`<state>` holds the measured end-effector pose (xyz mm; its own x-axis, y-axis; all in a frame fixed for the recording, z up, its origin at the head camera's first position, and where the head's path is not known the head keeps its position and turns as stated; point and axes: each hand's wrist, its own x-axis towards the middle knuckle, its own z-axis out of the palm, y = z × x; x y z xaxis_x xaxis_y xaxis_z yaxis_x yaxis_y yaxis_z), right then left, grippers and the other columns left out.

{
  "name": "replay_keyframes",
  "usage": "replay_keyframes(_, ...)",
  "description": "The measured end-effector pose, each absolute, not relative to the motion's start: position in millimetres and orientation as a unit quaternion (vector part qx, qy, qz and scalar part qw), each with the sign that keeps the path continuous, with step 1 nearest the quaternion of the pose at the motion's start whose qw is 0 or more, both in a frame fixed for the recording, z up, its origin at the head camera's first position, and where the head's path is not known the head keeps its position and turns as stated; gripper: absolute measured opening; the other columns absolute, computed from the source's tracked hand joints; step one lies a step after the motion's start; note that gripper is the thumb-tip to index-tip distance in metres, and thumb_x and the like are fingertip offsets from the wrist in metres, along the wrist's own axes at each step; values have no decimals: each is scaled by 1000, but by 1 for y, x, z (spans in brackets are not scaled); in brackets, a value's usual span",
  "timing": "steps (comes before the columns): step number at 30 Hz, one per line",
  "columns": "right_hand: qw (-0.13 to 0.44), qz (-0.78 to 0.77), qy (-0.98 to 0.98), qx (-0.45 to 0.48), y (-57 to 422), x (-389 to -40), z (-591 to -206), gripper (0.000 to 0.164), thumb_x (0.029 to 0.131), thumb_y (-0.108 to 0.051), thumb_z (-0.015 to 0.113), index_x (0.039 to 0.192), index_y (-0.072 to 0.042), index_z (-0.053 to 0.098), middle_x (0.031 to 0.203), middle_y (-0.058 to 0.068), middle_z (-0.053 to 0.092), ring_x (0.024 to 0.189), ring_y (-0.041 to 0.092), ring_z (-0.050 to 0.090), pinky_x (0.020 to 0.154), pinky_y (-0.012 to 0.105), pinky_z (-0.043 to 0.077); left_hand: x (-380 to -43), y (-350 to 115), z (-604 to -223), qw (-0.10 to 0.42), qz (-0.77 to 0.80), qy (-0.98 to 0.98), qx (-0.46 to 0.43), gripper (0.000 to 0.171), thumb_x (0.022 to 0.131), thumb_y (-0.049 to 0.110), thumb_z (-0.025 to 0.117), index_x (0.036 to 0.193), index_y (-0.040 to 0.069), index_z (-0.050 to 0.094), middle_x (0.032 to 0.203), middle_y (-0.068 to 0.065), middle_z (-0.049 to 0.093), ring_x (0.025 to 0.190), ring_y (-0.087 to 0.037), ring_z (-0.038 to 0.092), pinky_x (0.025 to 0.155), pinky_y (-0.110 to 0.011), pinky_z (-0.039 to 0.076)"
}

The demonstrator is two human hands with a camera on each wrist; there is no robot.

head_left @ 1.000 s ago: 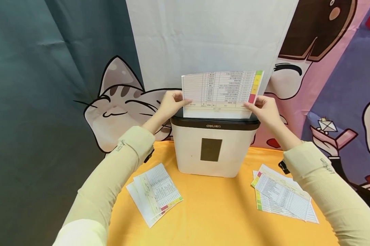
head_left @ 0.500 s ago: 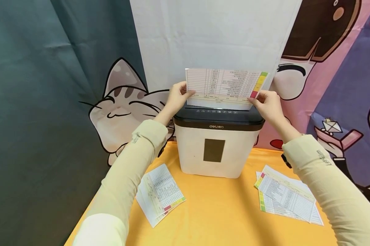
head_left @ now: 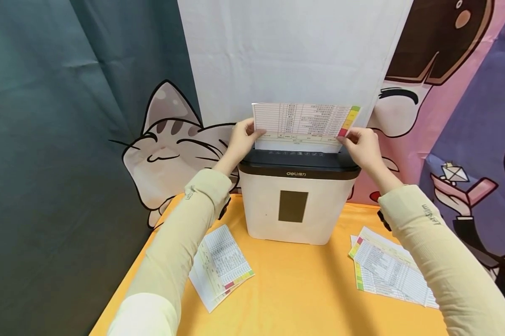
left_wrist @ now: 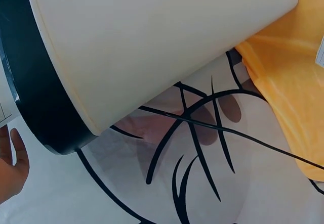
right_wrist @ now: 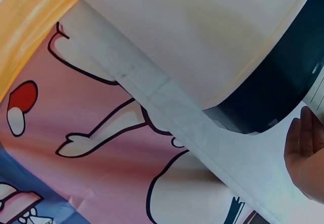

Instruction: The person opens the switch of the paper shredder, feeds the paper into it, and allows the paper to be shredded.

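A printed sheet of paper (head_left: 304,123) with a green, yellow and red strip on its right side stands upright over the black top of a white paper shredder (head_left: 258,200). My left hand (head_left: 241,137) pinches its left edge between thumb and fingers. At the right edge my right hand (head_left: 363,145) pinches it the same way. The sheet's lower edge is right at the slot area of the shredder's top. In the left wrist view only part of the left hand (left_wrist: 11,166) shows, beside the shredder's dark rim. The right wrist view has the right hand (right_wrist: 306,153) at its border.
Several printed sheets (head_left: 223,266) lie overlapped on the yellow tablecloth (head_left: 294,284) at the left, partly under the left sleeve. More sheets (head_left: 390,266) lie at the right by the right sleeve. A cartoon-printed curtain (head_left: 168,135) hangs close behind the shredder. A thin dark cable (left_wrist: 253,139) runs beside it.
Both hands brought the sheet back and up from the shredder's front rim, uncovering the row of icons, then lowered it a little toward the slot. The grip stays the same.
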<state>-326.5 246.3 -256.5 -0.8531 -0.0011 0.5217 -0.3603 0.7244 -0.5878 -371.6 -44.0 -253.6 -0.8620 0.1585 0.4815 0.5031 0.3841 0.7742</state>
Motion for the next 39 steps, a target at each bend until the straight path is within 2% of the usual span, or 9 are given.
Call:
replay_keyframes(2, 251, 358, -894, 99, 246, -327, -257, 25, 93, -11, 59, 109, 5, 67, 107, 25, 67, 82, 22, 59, 61, 6, 35, -372, -44, -255, 166, -514, -818, -197, 27, 90, 12, 62, 115, 1, 64, 100, -21, 68, 90, -28, 64, 71, -21, 44)
replay_keyframes(6, 250, 361, -892, 102, 247, -328, -258, 25, 93, -11, 58, 109, 6, 67, 106, 26, 67, 77, 15, 56, 60, 8, 35, -374, -44, -257, 162, -510, -823, -189, 27, 90, 13, 63, 115, 2, 65, 101, -20, 68, 91, -28, 64, 70, -20, 44)
replay_keyframes(8, 246, 362, -893, 105, 247, -328, -258, 25, 93, -11, 57, 109, 6, 66, 107, 26, 67, 78, 17, 57, 60, 8, 35, -374, -44, -257, 160, -512, -823, -187, 27, 90, 13, 63, 115, 2, 65, 102, -20, 69, 92, -28, 65, 70, -19, 43)
replay_keyframes(13, 226, 360, -898, 114, 250, -328, -257, 28, 95, -12, 55, 114, 6, 63, 112, 27, 64, 91, 35, 60, 63, 6, 35, -374, -43, -256, 155, -513, -822, -193, 27, 90, 13, 63, 114, 2, 65, 103, -19, 69, 93, -27, 64, 70, -20, 43)
replay_keyframes(16, 214, 356, -902, 116, 252, -328, -257, 30, 95, -14, 54, 116, 6, 63, 114, 27, 63, 95, 37, 60, 65, 7, 36, -374, -43, -256, 153, -514, -821, -196, 27, 90, 13, 63, 114, 2, 65, 104, -19, 68, 94, -28, 64, 72, -22, 44)
replay_keyframes(24, 208, 352, -906, 110, 253, -330, -262, 28, 95, -12, 54, 113, 7, 63, 113, 27, 64, 94, 34, 59, 68, 11, 36, -374, -41, -255, 161, -505, -826, -191, 27, 90, 14, 63, 114, 2, 64, 102, -19, 68, 93, -28, 65, 69, -21, 44)
replay_keyframes(32, 219, 351, -905, 101, 253, -332, -265, 29, 95, -13, 55, 113, 9, 63, 109, 29, 64, 86, 32, 54, 63, 11, 33, -373, -38, -254, 170, -485, -836, -192, 20, 90, 15, 62, 104, 0, 66, 99, -18, 69, 86, -28, 65, 65, -20, 39)
replay_keyframes(39, 210, 353, -907, 93, 252, -334, -268, 30, 97, -16, 51, 108, 9, 64, 106, 29, 64, 77, 25, 45, 62, 21, 31, -376, -42, -261, 161, -466, -849, -191, 23, 90, 13, 63, 109, 1, 66, 102, -17, 70, 93, -28, 66, 77, -30, 49)
